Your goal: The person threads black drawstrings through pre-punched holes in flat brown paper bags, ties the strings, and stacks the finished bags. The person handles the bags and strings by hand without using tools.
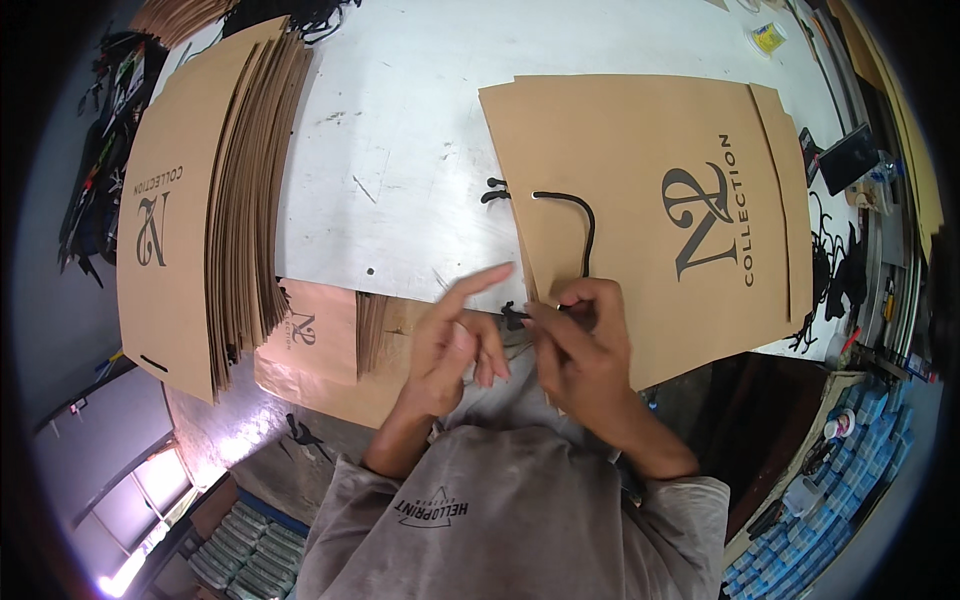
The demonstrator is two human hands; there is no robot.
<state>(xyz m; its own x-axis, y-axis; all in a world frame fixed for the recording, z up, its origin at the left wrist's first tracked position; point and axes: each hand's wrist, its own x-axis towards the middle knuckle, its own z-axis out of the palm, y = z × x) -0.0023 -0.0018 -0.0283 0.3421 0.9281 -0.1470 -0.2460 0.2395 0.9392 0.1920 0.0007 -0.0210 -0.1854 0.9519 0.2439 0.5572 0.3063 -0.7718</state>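
A brown paper bag point(630, 160) with dark printing lies flat on the right half of the table, with more brown paper under it. A black cord handle point(590, 232) loops over its left part, and knotted cord ends point(494, 190) stick out past its left edge. My right hand point(585, 335) is closed at the bag's near left corner, pinching the cord where it meets the paper. Just left of it, my left hand point(455, 345) is apart from the bag, index finger stretched out and the others loosely bent, with nothing seen in it.
A thick stack of brown paper bags point(180, 200) stands at the left of the white table point(390, 130). More bags point(320, 320) lie lower, at the near left. Black cords point(828, 260) lie beyond the bag's right edge, near a dark phone-like slab point(845, 158). A small yellow-labelled tub point(767, 39) sits far right.
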